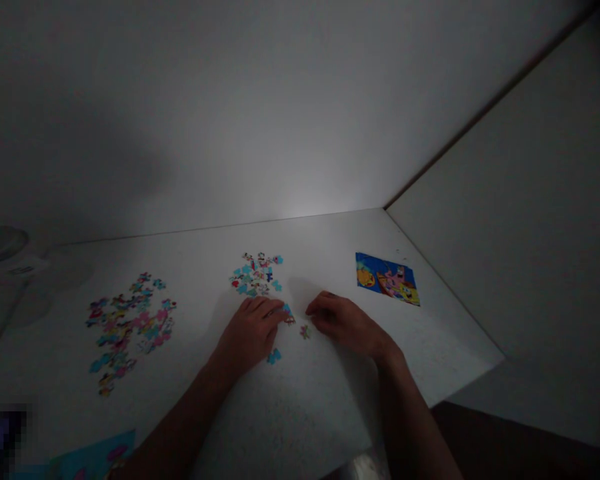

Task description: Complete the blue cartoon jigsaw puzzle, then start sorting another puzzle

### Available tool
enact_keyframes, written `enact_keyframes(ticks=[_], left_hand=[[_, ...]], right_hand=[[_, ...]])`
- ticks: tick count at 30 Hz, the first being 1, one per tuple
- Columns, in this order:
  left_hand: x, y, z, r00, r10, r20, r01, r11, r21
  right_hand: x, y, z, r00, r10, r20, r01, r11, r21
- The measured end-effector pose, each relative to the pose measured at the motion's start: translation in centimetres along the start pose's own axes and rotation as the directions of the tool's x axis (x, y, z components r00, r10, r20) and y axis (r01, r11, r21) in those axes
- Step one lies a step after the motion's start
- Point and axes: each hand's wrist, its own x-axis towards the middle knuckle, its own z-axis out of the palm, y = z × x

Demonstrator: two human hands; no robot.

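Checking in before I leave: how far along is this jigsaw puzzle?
Done: colourful cardboard jigsaw pieces lie in a wide heap and a smaller heap; no assembled section shows. In hand: fingertips of the left hand reach a blue piece. Left: both heaps, a sky-blue piece, and a small piece beside the right hand.

Blue card with pink and yellow cartoons [387, 279], pink-and-teal jigsaw pieces [130, 330], speckled white tabletop [320, 393]

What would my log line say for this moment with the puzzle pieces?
left hand: at blue jigsaw piece | right hand: near small jigsaw piece | also: loose jigsaw pieces, SpongeBob picture
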Motion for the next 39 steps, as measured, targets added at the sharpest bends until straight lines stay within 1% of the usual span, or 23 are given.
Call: enact_keyframes(ticks=[3,7,11,14,16,18,20,22,24,26,27,29,31,34,37,39], left_hand=[[0.0,0.0,-0.1,1.000,-0.004,0.008,0.004,1.000,-0.028],[0.1,0.2,-0.4,0.999,-0.008,0.049,0.009,1.000,-0.018],[0.0,0.4,-0.3,0.998,-0.027,0.060,0.028,1.000,-0.007],[0.0,0.4,-0.1,0.997,-0.038,0.061,0.038,0.999,-0.003],[0.0,0.4,-0.1,0.997,-0.045,0.067,0.044,0.999,0.005],[0.0,0.3,-0.1,0.996,-0.047,0.080,0.047,0.999,0.008],[0.0,0.3,-0.1,0.994,-0.048,0.098,0.048,0.999,0.007],[0.0,0.3,-0.2,0.992,-0.050,0.112,0.049,0.999,0.011],[0.0,0.4,-0.2,0.992,-0.052,0.116,0.051,0.999,0.016],[0.0,0.4,-0.2,0.993,-0.058,0.106,0.058,0.998,0.006],[0.0,0.5,-0.2,0.993,-0.063,0.098,0.064,0.998,-0.003],[0.0,0.5,-0.2,0.994,-0.072,0.083,0.074,0.997,-0.022],[0.0,0.5,-0.2,0.994,-0.073,0.079,0.076,0.997,-0.033],[0.0,0.4,-0.1,0.994,-0.077,0.077,0.080,0.996,-0.048],[0.0,0.4,-0.1,0.994,-0.083,0.073,0.088,0.994,-0.065],[0.0,0.4,-0.2,0.994,-0.081,0.077,0.087,0.993,-0.079]], right_hand=[[-0.1,-0.2,0.0,0.996,-0.016,0.086,0.015,1.000,0.003],[0.0,-0.3,0.1,0.991,-0.050,0.126,0.057,0.997,-0.049],[0.0,-0.3,0.2,0.983,-0.087,0.163,0.098,0.993,-0.065],[0.0,-0.8,0.9,0.974,-0.126,0.186,0.139,0.989,-0.056],[0.0,-1.6,1.7,0.966,-0.153,0.210,0.169,0.984,-0.058],[0.0,-2.4,2.5,0.962,-0.182,0.205,0.197,0.979,-0.056],[0.2,-2.7,3.3,0.960,-0.223,0.166,0.229,0.973,-0.016],[0.7,-2.4,3.8,0.964,-0.255,0.069,0.252,0.966,0.050],[1.6,-1.4,3.9,0.965,-0.231,-0.120,0.241,0.967,0.076],[2.8,-0.1,3.6,0.931,-0.184,-0.316,0.205,0.978,0.036],[3.6,0.4,3.2,0.911,-0.171,-0.376,0.187,0.982,0.006],[5.4,0.9,2.5,0.899,-0.170,-0.403,0.163,0.985,-0.051],[7.4,0.9,1.7,0.912,-0.164,-0.376,0.134,0.985,-0.104],[10.2,0.4,1.0,0.938,-0.122,-0.324,0.065,0.981,-0.183],[11.9,0.4,0.9,0.948,-0.086,-0.307,0.023,0.979,-0.204],[12.3,0.8,0.8,0.953,-0.078,-0.293,0.030,0.986,-0.165]])
